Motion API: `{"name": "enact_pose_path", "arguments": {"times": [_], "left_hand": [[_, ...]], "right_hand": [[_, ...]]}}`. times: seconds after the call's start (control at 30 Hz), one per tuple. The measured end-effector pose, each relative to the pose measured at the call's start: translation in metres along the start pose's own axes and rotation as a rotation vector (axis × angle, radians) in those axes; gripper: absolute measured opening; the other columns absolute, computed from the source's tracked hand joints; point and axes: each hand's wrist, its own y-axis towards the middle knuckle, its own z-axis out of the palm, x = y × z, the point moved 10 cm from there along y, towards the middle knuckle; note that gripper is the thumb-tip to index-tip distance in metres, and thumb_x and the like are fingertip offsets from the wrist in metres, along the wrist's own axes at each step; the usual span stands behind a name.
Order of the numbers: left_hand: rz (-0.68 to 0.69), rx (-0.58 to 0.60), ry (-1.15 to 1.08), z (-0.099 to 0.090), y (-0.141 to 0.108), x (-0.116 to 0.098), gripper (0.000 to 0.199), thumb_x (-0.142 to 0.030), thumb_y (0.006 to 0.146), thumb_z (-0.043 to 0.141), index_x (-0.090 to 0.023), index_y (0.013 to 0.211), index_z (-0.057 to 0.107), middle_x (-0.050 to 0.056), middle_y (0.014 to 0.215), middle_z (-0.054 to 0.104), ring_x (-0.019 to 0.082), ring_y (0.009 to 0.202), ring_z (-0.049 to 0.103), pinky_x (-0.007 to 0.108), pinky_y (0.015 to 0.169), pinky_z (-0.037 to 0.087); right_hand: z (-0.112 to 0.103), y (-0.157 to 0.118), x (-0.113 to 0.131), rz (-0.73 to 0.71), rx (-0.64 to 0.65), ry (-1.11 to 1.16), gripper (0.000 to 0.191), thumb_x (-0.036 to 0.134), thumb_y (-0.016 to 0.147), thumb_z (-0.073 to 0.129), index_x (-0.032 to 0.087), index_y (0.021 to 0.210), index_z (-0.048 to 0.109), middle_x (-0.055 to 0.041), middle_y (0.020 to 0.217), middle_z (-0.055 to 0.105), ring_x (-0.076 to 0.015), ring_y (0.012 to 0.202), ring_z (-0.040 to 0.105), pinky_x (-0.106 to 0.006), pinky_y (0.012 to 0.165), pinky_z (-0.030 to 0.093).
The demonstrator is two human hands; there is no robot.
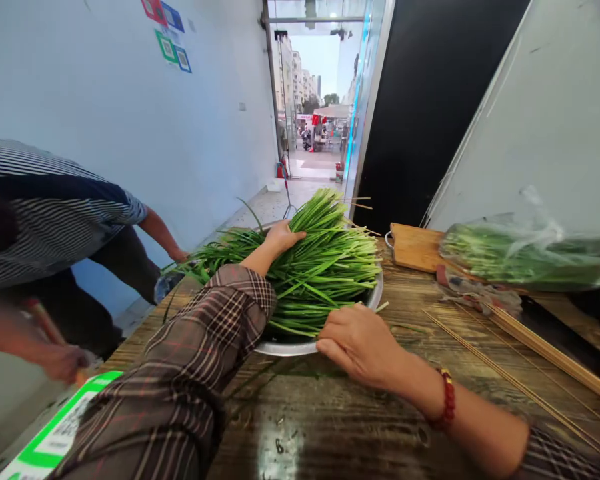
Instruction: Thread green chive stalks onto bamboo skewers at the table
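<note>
A metal basin (293, 348) on the wooden table is heaped with long green stalks (325, 267), their pale cut ends pointing right. My left hand (281, 239) lies on top of the heap at its back left, thumb stretched out over the stalks; its other fingers are hidden among them. At the basin's front right, my right hand (357, 343) has its fingers curled at the rim. Whether it grips the rim or some stalks is hidden.
A cutting board (415, 247), a plastic bag of greens (525, 250), a dark blade (570, 340) and thin wooden sticks (515, 380) are on the right. Another person (55, 213) bends at the left. A green-framed code card (60, 427) is at the front left.
</note>
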Motion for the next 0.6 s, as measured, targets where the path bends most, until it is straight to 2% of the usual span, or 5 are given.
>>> {"name": "enact_pose_path", "arguments": {"times": [0.13, 0.2, 0.3, 0.43, 0.6], "left_hand": [[0.047, 0.012, 0.027, 0.004, -0.013, -0.013, 0.047, -0.040, 0.068, 0.073, -0.022, 0.110, 0.066, 0.004, 0.103, 0.073, 0.025, 0.102, 0.065, 0.031, 0.089, 0.050], [0.062, 0.018, 0.032, 0.005, -0.015, -0.016, 0.048, -0.039, 0.068, 0.073, -0.022, 0.112, 0.066, 0.004, 0.106, 0.073, 0.025, 0.103, 0.065, 0.032, 0.092, 0.049], [0.074, 0.028, 0.033, 0.005, -0.015, -0.018, 0.051, -0.040, 0.068, 0.072, -0.022, 0.116, 0.064, 0.004, 0.108, 0.072, 0.025, 0.105, 0.065, 0.032, 0.095, 0.048], [0.083, 0.053, 0.041, 0.008, -0.014, -0.018, 0.057, -0.042, 0.067, 0.074, -0.022, 0.119, 0.062, 0.003, 0.109, 0.072, 0.024, 0.107, 0.064, 0.032, 0.097, 0.048], [0.096, 0.072, 0.048, 0.010, -0.013, -0.018, 0.061, -0.043, 0.069, 0.073, -0.021, 0.124, 0.058, 0.004, 0.118, 0.069, 0.025, 0.112, 0.062, 0.032, 0.099, 0.046]], "right_hand": [[-0.016, -0.003, 0.009, -0.078, 0.012, 0.091, 0.037, 0.042, 0.099, 0.038, 0.019, 0.093, 0.067, -0.0049, 0.091, 0.066, -0.0158, 0.083, 0.058, -0.030, 0.073, 0.038], [-0.036, 0.002, -0.008, -0.061, -0.075, 0.119, 0.032, 0.036, 0.099, 0.040, 0.019, 0.102, 0.067, -0.0067, 0.097, 0.067, -0.0166, 0.090, 0.060, -0.030, 0.079, 0.042], [-0.061, 0.014, -0.051, 0.058, -0.221, 0.041, 0.030, 0.029, 0.099, 0.040, 0.016, 0.104, 0.067, -0.0099, 0.104, 0.068, -0.0196, 0.098, 0.060, -0.033, 0.087, 0.044], [-0.058, 0.033, -0.083, 0.134, -0.162, -0.130, 0.028, 0.026, 0.097, 0.044, 0.013, 0.111, 0.064, -0.0123, 0.111, 0.067, -0.0222, 0.104, 0.059, -0.035, 0.091, 0.042], [-0.053, 0.042, -0.101, 0.277, -0.054, -0.454, 0.031, 0.027, 0.098, 0.039, 0.011, 0.096, 0.065, -0.0162, 0.100, 0.067, -0.0279, 0.105, 0.054, -0.041, 0.089, 0.037]]}}
